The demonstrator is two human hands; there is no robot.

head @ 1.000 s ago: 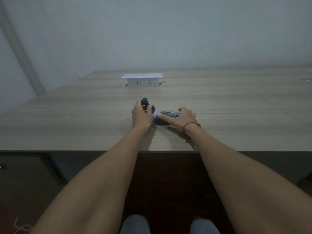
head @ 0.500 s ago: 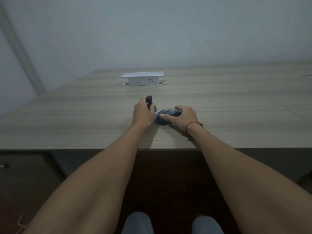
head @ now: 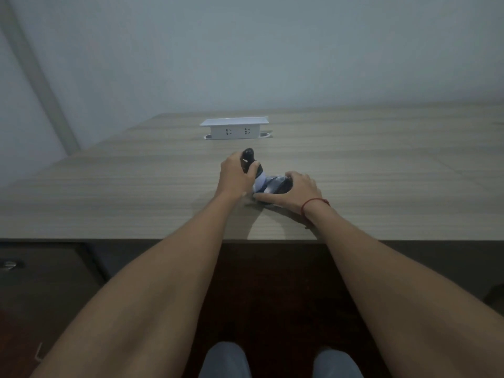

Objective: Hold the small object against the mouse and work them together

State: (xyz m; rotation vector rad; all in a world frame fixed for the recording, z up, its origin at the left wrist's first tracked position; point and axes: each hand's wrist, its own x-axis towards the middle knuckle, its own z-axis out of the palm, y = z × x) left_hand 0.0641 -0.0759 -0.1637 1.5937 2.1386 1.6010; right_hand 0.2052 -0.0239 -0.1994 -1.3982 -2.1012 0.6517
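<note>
My left hand (head: 235,175) grips a dark, rounded object (head: 248,157) whose tip sticks up above the fingers; a pale band shows at its lower end. My right hand (head: 296,190), with a red string at the wrist, is curled over a second dark, glossy object (head: 275,184) that lies on the wooden table (head: 381,170). The two objects meet between my hands. What they are is too dim to tell.
A white pop-up socket box (head: 234,128) stands on the table farther back. The table's front edge runs across the middle of the view, with a dark cabinet at the lower left and my knees below. A plain wall rises behind.
My left hand has raised and tilted its dark object more upright. My right hand has stayed on the other object, shifting slightly.
</note>
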